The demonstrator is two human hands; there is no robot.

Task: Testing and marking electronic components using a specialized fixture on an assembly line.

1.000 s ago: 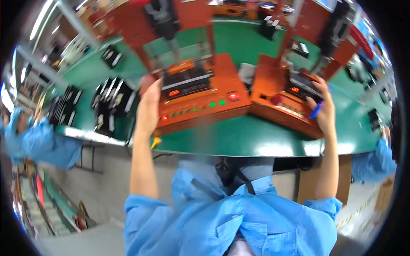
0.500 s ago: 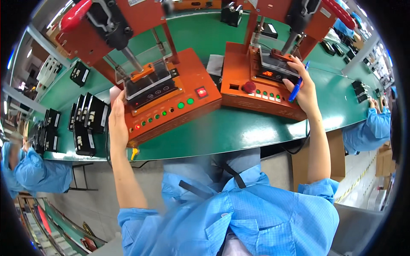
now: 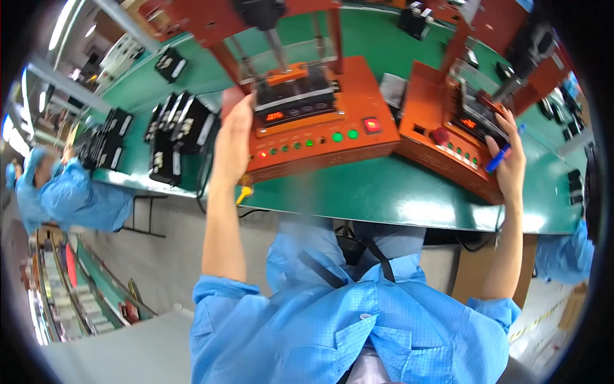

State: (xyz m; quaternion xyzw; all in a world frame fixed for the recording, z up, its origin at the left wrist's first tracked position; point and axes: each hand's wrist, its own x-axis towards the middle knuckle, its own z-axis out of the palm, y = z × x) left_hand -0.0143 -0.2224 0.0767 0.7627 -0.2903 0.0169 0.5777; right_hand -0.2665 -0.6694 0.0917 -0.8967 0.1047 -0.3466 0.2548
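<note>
My left hand [image 3: 233, 137] lies along the left side of the left orange press fixture [image 3: 358, 96], fingers stretched up beside the black box-shaped device [image 3: 297, 109] clamped in it. Its fingertips are partly hidden behind the device's edge. Red digits glow on that device's front. My right hand [image 3: 511, 157] is at the right end of a second orange fixture [image 3: 425, 102]. A blue pen [image 3: 499, 158] is tucked in that hand, while thumb and fingertips touch the black device [image 3: 472, 125] there, whose display also glows red.
Several black devices [image 3: 182, 121] stand on the green table [image 3: 307, 192] at left, with more [image 3: 105, 144] beyond. A yellow connector [image 3: 244, 193] hangs at the front edge. A co-worker in blue [image 3: 83, 192] sits at far left; another blue sleeve [image 3: 563, 256] shows at right.
The view has swung left, so everything sits farther right in it. The left device's display, dark before, now shows lit red digits. Both hands keep their places at the fixtures.
</note>
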